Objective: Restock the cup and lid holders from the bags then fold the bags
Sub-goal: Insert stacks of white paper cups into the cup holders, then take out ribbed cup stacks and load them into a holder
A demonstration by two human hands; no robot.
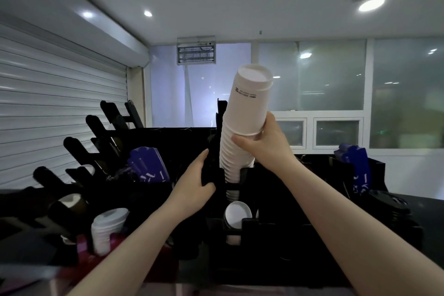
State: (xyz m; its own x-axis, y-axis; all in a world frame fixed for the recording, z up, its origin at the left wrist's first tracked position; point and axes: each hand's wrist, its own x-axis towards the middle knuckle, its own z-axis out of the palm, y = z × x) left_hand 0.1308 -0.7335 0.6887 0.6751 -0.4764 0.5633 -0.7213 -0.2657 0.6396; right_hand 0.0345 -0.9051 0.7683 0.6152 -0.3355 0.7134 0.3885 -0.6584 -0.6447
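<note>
Fingers: both sets curled, each holding something. At 8 o'clock of the left hand, short stack of white cups stands in a black slot; blue sleeves fill a bin at its 10 o'clock. Left hand grips a black upright of the cup holder. Right hand clasps the tall cup stack, bottoms up, tilted toward 1 o'clock, lower end down in the holder. At 6 o'clock below it, front-slot cups show one round end. Far right, more blue sleeves.

White cup stack — tilted (inverted), in black holder.
</note>
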